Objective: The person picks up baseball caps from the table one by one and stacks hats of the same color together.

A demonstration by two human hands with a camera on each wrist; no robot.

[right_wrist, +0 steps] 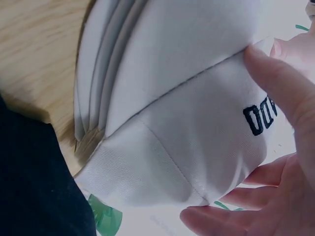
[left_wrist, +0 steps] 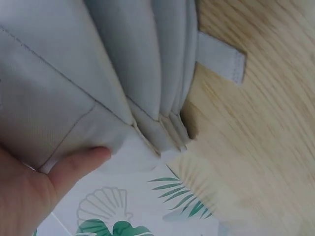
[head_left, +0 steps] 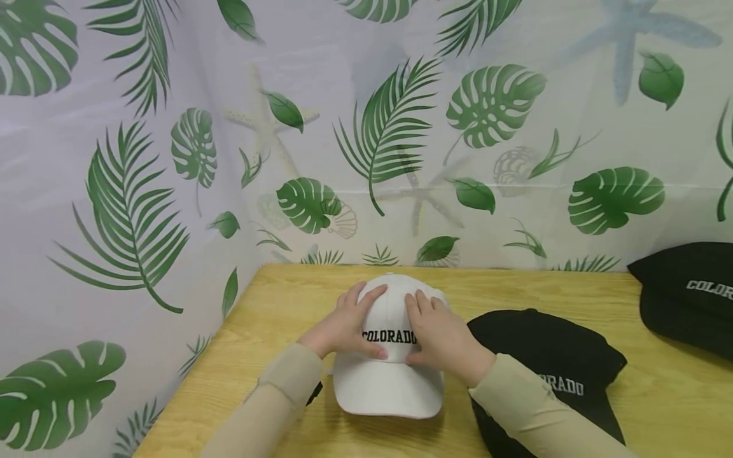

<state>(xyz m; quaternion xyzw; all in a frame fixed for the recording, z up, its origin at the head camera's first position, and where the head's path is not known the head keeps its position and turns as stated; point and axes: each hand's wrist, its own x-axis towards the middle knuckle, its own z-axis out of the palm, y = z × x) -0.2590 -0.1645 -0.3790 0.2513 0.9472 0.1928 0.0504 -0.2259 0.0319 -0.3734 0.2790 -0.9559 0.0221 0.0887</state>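
Observation:
A white baseball cap (head_left: 389, 312) with black COLORADO lettering faces me, brim toward me, on the wooden table. My left hand (head_left: 347, 323) holds one side of its crown, thumb low by the brim seam and fingers up on the crown. On the other side my right hand (head_left: 445, 336) cups the crown likewise. In the left wrist view, several white brims (left_wrist: 140, 59) lie layered under the top one, and my left thumb (left_wrist: 81, 164) rests on the crown. The right wrist view shows the right fingers (right_wrist: 236, 196) curved along the crown's side, with the thumb near the brim seam.
To the right lies a black COLORADO cap (head_left: 550, 350), partly behind my right sleeve. Another black cap (head_left: 687, 305) sits farther right, cut by the frame. A leaf-print cloth (head_left: 321, 127) hangs behind and left of the table (head_left: 269, 305). A pale tab (left_wrist: 221, 56) sticks out beside the brims.

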